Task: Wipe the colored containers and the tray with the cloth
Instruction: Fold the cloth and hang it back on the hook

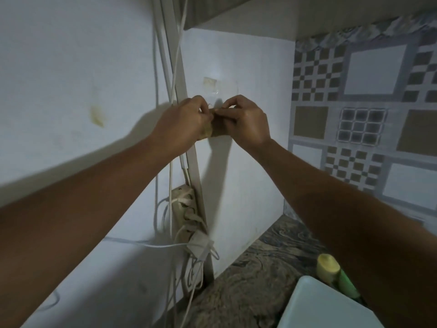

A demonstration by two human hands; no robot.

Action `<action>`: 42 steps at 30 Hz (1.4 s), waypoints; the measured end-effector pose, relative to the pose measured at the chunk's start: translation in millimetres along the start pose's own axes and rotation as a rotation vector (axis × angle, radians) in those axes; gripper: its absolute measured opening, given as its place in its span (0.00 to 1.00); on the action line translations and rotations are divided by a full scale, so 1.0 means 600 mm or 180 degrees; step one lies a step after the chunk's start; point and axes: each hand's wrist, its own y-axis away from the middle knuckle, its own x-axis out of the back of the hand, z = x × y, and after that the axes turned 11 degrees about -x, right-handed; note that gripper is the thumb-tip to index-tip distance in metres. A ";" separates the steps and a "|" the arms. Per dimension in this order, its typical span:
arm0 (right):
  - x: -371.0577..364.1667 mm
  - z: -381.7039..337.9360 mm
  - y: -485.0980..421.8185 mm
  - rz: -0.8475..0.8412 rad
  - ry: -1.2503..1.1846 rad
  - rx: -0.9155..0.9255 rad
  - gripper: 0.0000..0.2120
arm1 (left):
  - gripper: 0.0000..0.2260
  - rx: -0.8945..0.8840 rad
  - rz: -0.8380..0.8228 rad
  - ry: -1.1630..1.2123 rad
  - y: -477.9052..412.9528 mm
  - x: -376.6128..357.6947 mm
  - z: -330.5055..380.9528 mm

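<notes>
Hands [186, 119] pinch crumpled cloth [212, 131] (yellowish).

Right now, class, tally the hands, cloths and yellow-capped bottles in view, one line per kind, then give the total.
hands: 2, the left hand and the right hand
cloth: 1, pinched by both hands
yellow-capped bottle: 1
total: 4
</notes>
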 end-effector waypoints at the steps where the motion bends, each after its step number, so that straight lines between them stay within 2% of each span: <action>1: -0.005 0.001 0.002 -0.0015 0.0010 -0.0061 0.09 | 0.08 -0.0083 -0.0025 -0.0118 -0.001 -0.003 -0.005; 2: -0.009 0.002 0.005 -0.0015 -0.0014 -0.0123 0.10 | 0.07 -0.0196 0.0002 -0.0251 0.001 -0.006 -0.008; 6: -0.018 0.004 0.010 -0.0075 -0.0214 -0.0385 0.12 | 0.07 -0.1315 0.0178 -0.1495 0.002 -0.024 -0.031; 9: -0.020 0.004 0.017 -0.0113 -0.0311 -0.0558 0.11 | 0.03 -0.1425 0.0068 -0.1760 0.001 -0.034 -0.039; 13: -0.015 0.001 0.041 -0.0403 -0.0758 -0.0877 0.13 | 0.07 -0.1288 0.0361 -0.1456 0.023 -0.053 -0.034; 16: -0.015 -0.003 0.060 -0.0628 -0.1101 -0.1076 0.12 | 0.09 -0.1201 0.0289 -0.1158 0.041 -0.071 -0.027; 21: -0.010 -0.009 0.092 -0.1122 -0.1204 -0.1061 0.14 | 0.12 -0.0879 0.0404 -0.0028 0.067 -0.094 -0.021; 25: -0.002 0.001 0.099 -0.1075 -0.1228 -0.1110 0.21 | 0.12 -0.0480 0.0780 0.0659 0.099 -0.113 -0.003; 31: 0.013 0.013 0.105 -0.0839 -0.1033 -0.1152 0.25 | 0.06 -0.0074 0.0525 0.0842 0.125 -0.133 0.004; 42: 0.015 0.019 0.111 -0.0891 -0.0832 -0.1245 0.30 | 0.05 -0.0290 0.0304 0.0865 0.144 -0.148 0.013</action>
